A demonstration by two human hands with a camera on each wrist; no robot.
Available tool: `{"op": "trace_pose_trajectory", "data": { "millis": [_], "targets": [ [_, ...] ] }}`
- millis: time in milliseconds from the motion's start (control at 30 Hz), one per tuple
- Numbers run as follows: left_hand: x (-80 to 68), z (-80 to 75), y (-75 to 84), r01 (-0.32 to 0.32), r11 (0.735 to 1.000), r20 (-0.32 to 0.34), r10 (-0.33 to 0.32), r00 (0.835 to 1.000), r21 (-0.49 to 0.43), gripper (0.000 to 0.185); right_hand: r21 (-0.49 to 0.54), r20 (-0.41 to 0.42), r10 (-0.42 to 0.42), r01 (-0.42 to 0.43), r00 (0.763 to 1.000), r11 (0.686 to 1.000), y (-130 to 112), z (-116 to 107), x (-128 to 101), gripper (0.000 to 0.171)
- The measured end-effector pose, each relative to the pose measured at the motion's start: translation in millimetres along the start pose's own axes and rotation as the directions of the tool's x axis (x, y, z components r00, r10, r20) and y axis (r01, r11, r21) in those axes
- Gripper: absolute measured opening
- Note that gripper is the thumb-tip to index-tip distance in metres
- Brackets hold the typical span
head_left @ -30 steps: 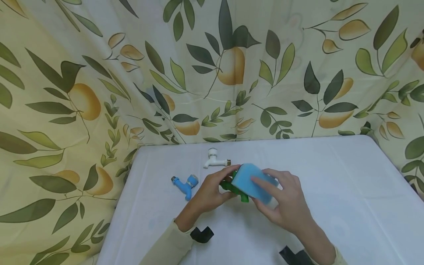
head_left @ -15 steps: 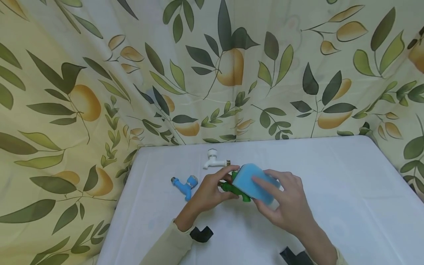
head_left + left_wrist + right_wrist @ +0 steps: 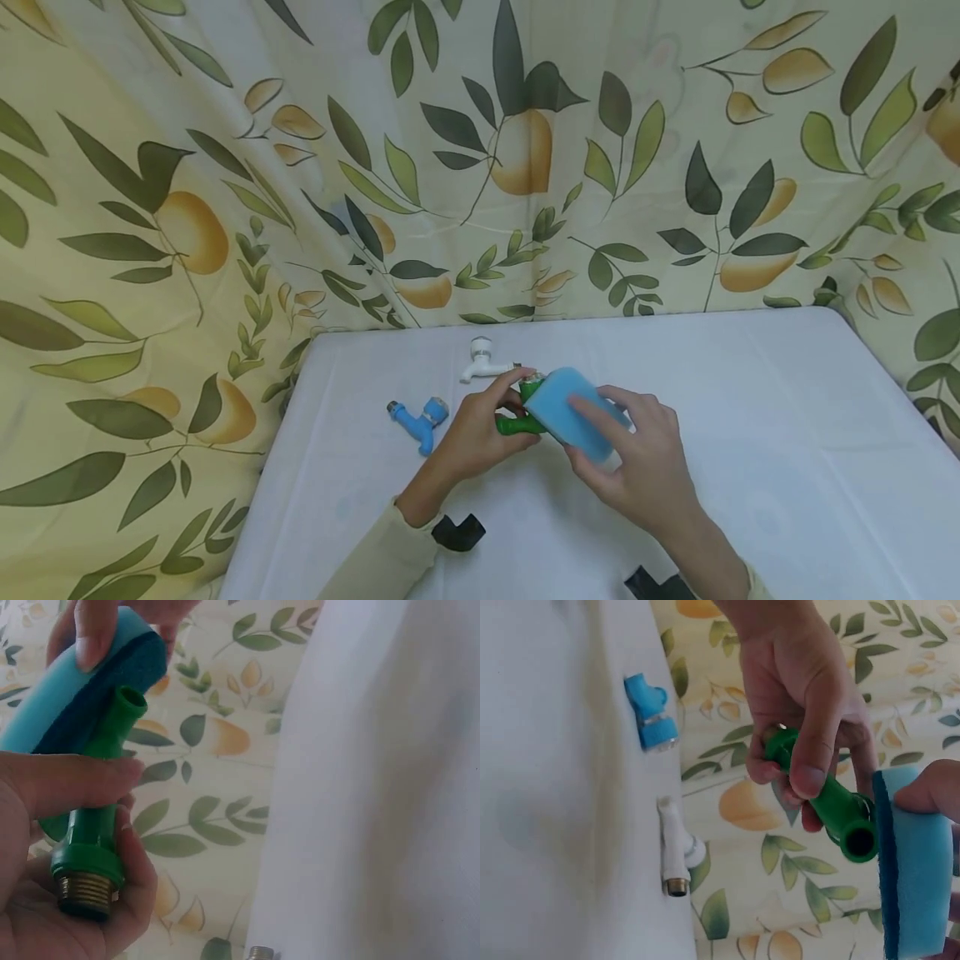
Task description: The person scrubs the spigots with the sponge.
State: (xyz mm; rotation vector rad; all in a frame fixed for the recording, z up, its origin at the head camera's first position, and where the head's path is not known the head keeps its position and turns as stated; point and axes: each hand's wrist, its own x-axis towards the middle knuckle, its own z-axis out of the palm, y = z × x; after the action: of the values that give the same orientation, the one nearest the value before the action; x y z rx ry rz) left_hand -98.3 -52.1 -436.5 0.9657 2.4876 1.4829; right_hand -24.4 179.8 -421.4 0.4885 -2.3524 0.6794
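Note:
My left hand [image 3: 483, 429] holds a green plastic tap [image 3: 97, 825] by its body, thumb across it and fingers curled beneath. The tap's brass thread shows at the near end in the left wrist view, and its open spout [image 3: 857, 841] faces out in the right wrist view. A light blue sponge [image 3: 573, 412] with a darker blue scouring side is gripped by my right hand [image 3: 645, 458], its index finger laid along the back. The dark side of the sponge lies right against the tap, covering part of it in the head view.
A blue tap [image 3: 420, 421] lies on the white-covered table [image 3: 787, 467], left of my hands. Behind them stands a white tap [image 3: 483, 362] with a brass thread. A fruit-and-leaf patterned curtain [image 3: 637, 208] hangs along the table's back and left sides.
The green tap has turned in my left hand, so its handle end shows more and its spout is now hidden behind the sponge in the head view. My right hand has shifted slightly left.

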Motion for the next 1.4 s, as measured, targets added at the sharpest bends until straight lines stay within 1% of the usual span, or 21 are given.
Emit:
{"op": "trace_pose_trajectory", "data": {
  "millis": [100, 200, 300, 367, 500, 600, 667, 733, 867, 933, 967, 1067, 1133, 1200, 1233, 1333, 1400],
  "targets": [
    [-0.6, -1.0, 0.8, 0.011, 1.000, 0.024, -0.010, 1.000, -0.016, 0.085, -0.024, -0.011, -0.013, 0.012, 1.000, 1.000, 0.8, 2.3, 0.0, 0.053],
    [-1.6, -2.0, 0.8, 0.027, 0.998, 0.061, -0.024, 0.998, -0.050, 0.086, -0.032, -0.031, 0.010, -0.011, 0.999, 0.999, 1.8, 3.2, -0.1, 0.053],
    [-2.3, -2.8, 0.2, 0.036, 0.996, 0.083, -0.029, 0.996, -0.084, 0.087, -0.020, -0.038, 0.039, -0.040, 0.998, 0.999, 1.6, 3.8, -0.7, 0.050],
    [-2.4, -3.1, -0.1, 0.042, 0.992, 0.082, -0.033, 0.996, -0.115, 0.088, -0.015, -0.022, 0.033, -0.033, 0.999, 0.999, 0.7, 4.3, -1.2, 0.049],
    [-1.8, -2.9, -0.1, 0.056, 0.981, 0.060, -0.046, 0.997, -0.184, 0.087, -0.024, 0.002, -0.019, 0.019, 1.000, 1.000, 0.1, 5.0, -0.5, 0.047],
    [-0.7, -2.1, -0.2, 0.065, 0.974, 0.042, -0.057, 0.997, -0.216, 0.086, -0.036, -0.023, 0.002, -0.003, 1.000, 0.999, 1.4, 5.3, 1.1, 0.048],
    [-0.2, -1.7, -0.1, 0.069, 0.973, 0.033, -0.064, 0.997, -0.222, 0.085, -0.039, -0.051, 0.041, -0.043, 0.998, 0.998, 2.0, 5.6, 1.4, 0.049],
    [-0.1, -1.6, 0.0, 0.073, 0.972, 0.028, -0.068, 0.997, -0.225, 0.085, -0.035, -0.051, 0.074, -0.076, 0.996, 0.996, 1.9, 6.3, 1.0, 0.051],
    [-0.4, -1.4, 0.0, 0.073, 0.971, 0.026, -0.068, 0.997, -0.230, 0.084, -0.044, 0.008, 0.041, -0.041, 0.999, 0.998, -0.1, 9.0, -0.8, 0.055],
    [-0.4, -1.2, -0.3, 0.069, 0.971, 0.023, -0.065, 0.998, -0.230, 0.083, -0.047, 0.014, 0.027, -0.026, 1.000, 0.999, 0.0, 10.2, -0.7, 0.059],
    [-0.4, -1.1, -0.3, 0.067, 0.971, 0.022, -0.064, 0.998, -0.230, 0.083, -0.050, 0.003, 0.029, -0.029, 1.000, 0.998, 0.5, 10.5, -0.1, 0.058],
    [0.1, -0.9, -0.6, 0.066, 0.971, 0.016, -0.064, 0.998, -0.229, 0.083, -0.049, -0.061, 0.076, -0.079, 0.995, 0.996, 2.6, 10.8, 2.2, 0.051],
    [0.3, -0.9, -0.7, 0.065, 0.971, 0.014, -0.064, 0.998, -0.231, 0.083, -0.045, -0.090, 0.107, -0.111, 0.990, 0.993, 2.7, 10.6, 3.3, 0.050],
    [0.2, -0.9, -0.2, 0.071, 0.971, 0.015, -0.069, 0.997, -0.227, 0.083, -0.045, -0.097, 0.110, -0.115, 0.989, 0.992, 1.7, 10.8, 2.8, 0.054],
    [0.1, -0.8, 0.0, 0.070, 0.972, 0.016, -0.068, 0.998, -0.224, 0.083, -0.040, -0.089, 0.101, -0.105, 0.991, 0.994, 0.8, 11.0, 2.2, 0.053],
    [-0.3, 0.3, -0.2, 0.067, 0.972, 0.018, -0.064, 0.998, -0.224, 0.084, -0.031, -0.027, 0.069, -0.070, 0.997, 0.997, -2.9, 11.7, -0.8, 0.050],
    [-0.9, 0.8, -0.1, 0.064, 0.972, 0.019, -0.061, 0.998, -0.225, 0.085, -0.029, 0.002, 0.042, -0.042, 0.999, 0.999, -3.3, 12.0, -1.7, 0.051]
  ]
}}
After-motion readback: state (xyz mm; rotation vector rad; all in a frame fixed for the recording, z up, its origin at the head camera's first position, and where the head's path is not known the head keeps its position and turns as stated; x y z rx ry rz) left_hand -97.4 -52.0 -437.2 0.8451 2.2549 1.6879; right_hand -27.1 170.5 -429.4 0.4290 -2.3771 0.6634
